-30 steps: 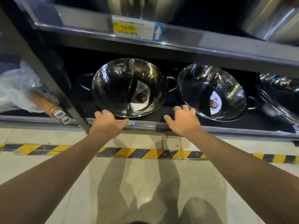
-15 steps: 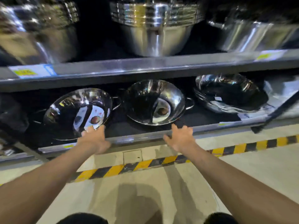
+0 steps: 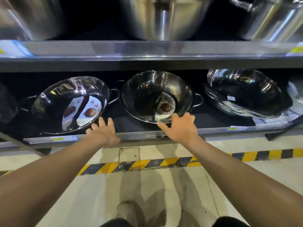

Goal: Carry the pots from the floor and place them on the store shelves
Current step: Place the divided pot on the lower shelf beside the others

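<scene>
Two shiny steel divided pots with side handles lean on the bottom shelf [image 3: 147,135]: a left pot [image 3: 70,104] and a middle pot [image 3: 155,95], each with a paper label inside. My left hand [image 3: 102,130] hovers at the shelf's front edge with fingers spread, its fingertips near the left pot's lower right rim. My right hand [image 3: 180,126] is spread just below the front rim of the middle pot. Neither hand holds anything.
A stack of steel woks [image 3: 242,94] sits on the same shelf to the right. Large steel bowls and stockpots [image 3: 164,17] stand on the upper shelf [image 3: 147,51]. Yellow-black hazard tape [image 3: 147,164] runs across the pale floor below.
The view has swung right and nearer, so the pots sit further left and larger. Both hands have risen from the shelf's front lip toward the pots' lower rims.
</scene>
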